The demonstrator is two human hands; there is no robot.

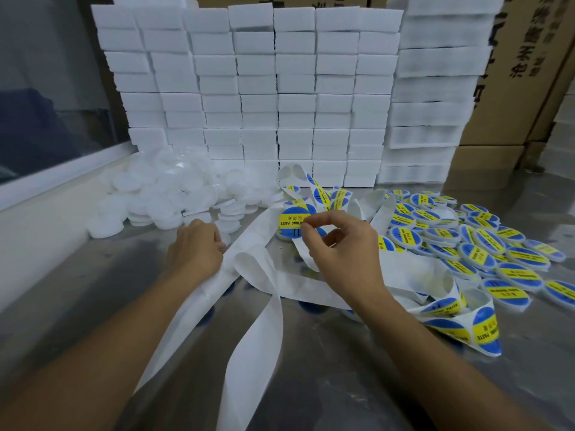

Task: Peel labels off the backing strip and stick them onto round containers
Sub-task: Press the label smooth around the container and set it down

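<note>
A round blue-and-yellow label is held up at mid-tabletop. Bare white backing strip is looped toward the near edge. Unlabelled white containers are heaped far left, labelled containers spread right.

On the table, loose backing strip sprawls at centre. Bare containers heap at ten o'clock, labelled containers spread at three o'clock, stacked blocks behind at twelve.
</note>
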